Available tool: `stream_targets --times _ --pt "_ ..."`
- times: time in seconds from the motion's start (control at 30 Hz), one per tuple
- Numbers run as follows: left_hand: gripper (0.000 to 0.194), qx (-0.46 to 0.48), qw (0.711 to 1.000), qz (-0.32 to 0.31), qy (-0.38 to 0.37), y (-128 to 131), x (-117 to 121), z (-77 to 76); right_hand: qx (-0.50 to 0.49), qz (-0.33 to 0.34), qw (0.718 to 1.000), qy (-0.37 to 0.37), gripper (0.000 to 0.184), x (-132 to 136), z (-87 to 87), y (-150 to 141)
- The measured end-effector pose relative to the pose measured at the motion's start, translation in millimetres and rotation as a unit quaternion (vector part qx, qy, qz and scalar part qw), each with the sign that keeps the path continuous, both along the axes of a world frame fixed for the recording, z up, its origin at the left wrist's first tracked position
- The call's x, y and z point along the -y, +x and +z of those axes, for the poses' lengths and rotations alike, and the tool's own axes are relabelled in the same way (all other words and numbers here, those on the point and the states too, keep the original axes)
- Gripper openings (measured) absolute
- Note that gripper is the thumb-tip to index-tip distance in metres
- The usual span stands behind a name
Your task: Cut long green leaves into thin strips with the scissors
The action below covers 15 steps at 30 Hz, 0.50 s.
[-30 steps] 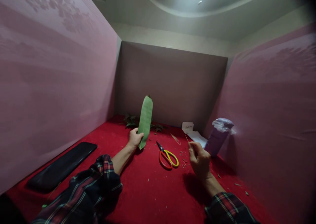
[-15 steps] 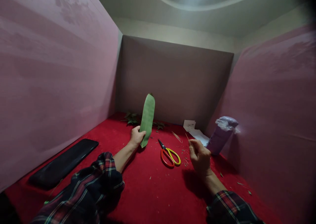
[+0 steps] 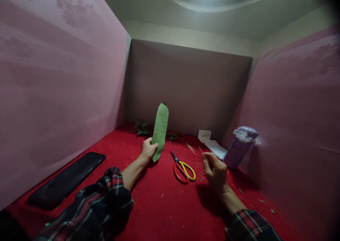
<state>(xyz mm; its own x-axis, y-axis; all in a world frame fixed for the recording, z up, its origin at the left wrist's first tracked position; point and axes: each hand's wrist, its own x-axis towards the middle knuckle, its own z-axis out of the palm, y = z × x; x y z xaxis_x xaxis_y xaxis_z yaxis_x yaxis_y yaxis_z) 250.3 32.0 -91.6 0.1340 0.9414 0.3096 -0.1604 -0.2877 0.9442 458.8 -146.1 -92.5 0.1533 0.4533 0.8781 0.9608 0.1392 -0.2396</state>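
My left hand (image 3: 148,150) pinches a long green strip (image 3: 160,127) near its lower end, thumb in front. The strip looks like a broad leaf or leaf-coloured sheet and stands nearly upright, leaning a little right. On the right, my right hand (image 3: 215,170) is closed, a thin wooden toothpick (image 3: 200,149) held between thumb and fingertips and pointing up and left. Between the hands lie scissors (image 3: 183,168) with one red and one yellow handle, blades toward the back left. Several more toothpicks (image 3: 190,149) rest on the cloth just beyond them.
Red cloth (image 3: 159,216) covers the table, with small green scraps scattered on it. Leafy sprigs (image 3: 142,128) lie at the back. White papers (image 3: 215,148) and a purple package (image 3: 240,147) stand back right; a black flat object (image 3: 67,179) lies left. Pink panels enclose both sides.
The whole view has shifted slightly. Both hands keep their grips, on the green strip and the toothpick, with hardly any movement.
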Motion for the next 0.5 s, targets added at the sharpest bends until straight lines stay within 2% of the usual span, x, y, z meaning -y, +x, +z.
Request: stream_targets --times 0.2,0.5 --pt "0.022 0.003 1.0 0.011 -0.003 0.4 -4.7 -1.9 0.008 0.01 1.0 -0.002 0.014 0.7 -0.3 0.5" --pt "0.024 0.0 1.0 -0.007 -0.003 1.2 -1.7 -1.6 0.002 0.007 1.0 -0.009 0.016 1.7 -2.0 2.3"
